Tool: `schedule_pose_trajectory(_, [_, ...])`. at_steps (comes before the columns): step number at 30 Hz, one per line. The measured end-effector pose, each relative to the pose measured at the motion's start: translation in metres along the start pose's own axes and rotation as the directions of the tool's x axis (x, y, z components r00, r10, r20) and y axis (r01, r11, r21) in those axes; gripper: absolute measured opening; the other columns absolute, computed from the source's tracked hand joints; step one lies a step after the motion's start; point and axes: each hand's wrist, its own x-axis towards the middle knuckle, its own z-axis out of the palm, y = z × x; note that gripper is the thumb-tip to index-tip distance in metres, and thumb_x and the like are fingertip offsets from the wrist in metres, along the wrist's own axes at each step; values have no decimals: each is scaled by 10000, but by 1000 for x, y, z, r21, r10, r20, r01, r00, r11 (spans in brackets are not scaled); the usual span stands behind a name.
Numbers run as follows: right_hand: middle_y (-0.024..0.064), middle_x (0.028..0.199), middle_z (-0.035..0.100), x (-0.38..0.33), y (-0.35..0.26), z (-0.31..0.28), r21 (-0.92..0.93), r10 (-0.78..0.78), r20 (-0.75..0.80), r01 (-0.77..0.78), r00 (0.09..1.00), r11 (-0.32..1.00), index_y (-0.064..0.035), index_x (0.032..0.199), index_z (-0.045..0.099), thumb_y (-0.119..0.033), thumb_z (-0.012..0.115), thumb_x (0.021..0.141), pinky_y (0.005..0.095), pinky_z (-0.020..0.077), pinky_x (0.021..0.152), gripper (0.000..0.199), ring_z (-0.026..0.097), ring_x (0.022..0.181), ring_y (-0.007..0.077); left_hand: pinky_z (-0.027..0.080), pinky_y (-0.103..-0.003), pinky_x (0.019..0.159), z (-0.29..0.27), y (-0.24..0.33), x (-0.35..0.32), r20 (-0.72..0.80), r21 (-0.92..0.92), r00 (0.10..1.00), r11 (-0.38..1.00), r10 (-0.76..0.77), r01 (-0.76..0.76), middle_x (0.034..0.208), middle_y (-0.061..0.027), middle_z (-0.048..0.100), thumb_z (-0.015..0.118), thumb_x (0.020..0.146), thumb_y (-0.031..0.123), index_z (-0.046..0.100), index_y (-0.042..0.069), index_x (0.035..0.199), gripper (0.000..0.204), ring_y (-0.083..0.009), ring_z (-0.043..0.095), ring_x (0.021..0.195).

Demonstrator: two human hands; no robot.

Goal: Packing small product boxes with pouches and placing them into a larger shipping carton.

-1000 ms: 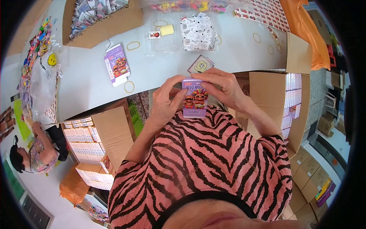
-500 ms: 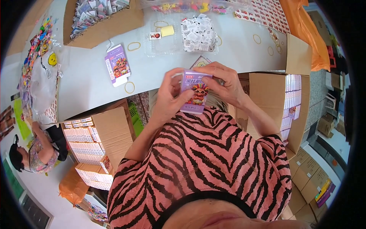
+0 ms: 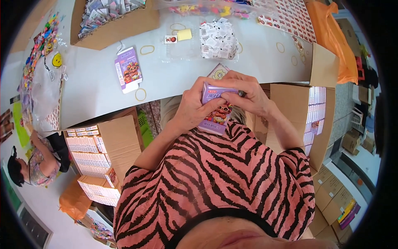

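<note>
Apparent step: working the top of the box (image 3: 220, 114), held near the counter (image 3: 174, 74). Fingers of the left hand (image 3: 192, 104) and right hand (image 3: 253, 97) are clamped on it. Next move: likely calls for steady left-hand support.

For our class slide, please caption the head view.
Left hand and right hand hold a purple box near a cluttered table.

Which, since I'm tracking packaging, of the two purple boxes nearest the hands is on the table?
The left box, with a white flap at its lower end; the other box is in the left hand and right hand.
</note>
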Motion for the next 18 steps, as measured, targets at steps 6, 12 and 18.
schedule_pose_trajectory(6, [138, 925, 591, -18, 6, 0, -146, -32, 11, 33, 999, 989, -127, 1170, 631, -123, 612, 830, 354, 476, 766, 340, 577, 836, 272, 487, -344, 785, 7, 31, -11, -16, 263, 995, 960, -97, 98, 938, -115, 629, 663, 846, 287, 477, 32, 1140, 431, -168, 586, 892])
schedule_pose_trajectory(12, [84, 826, 543, -9, -5, 9, -74, 111, -193, -128, 975, 989, -94, 1233, 583, -76, 573, 869, 271, 441, 659, 365, 527, 715, 159, 484, -341, 787, 1, 4, -8, -126, -57, 985, 992, -120, 114, 987, -148, 619, 690, 820, 253, 395, 17, 1233, 560, -219, 599, 894])
schedule_pose_trajectory(18, [75, 857, 556, 14, -7, 11, -161, 7, -356, -69, 935, 984, -60, 1232, 577, -48, 610, 839, 248, 447, 622, 395, 534, 735, 129, 390, -447, 934, 10, 19, 5, -124, 665, 933, 726, 337, -173, 1220, -252, 482, 787, 652, 265, 238, -24, 1398, 970, -379, 491, 1101])
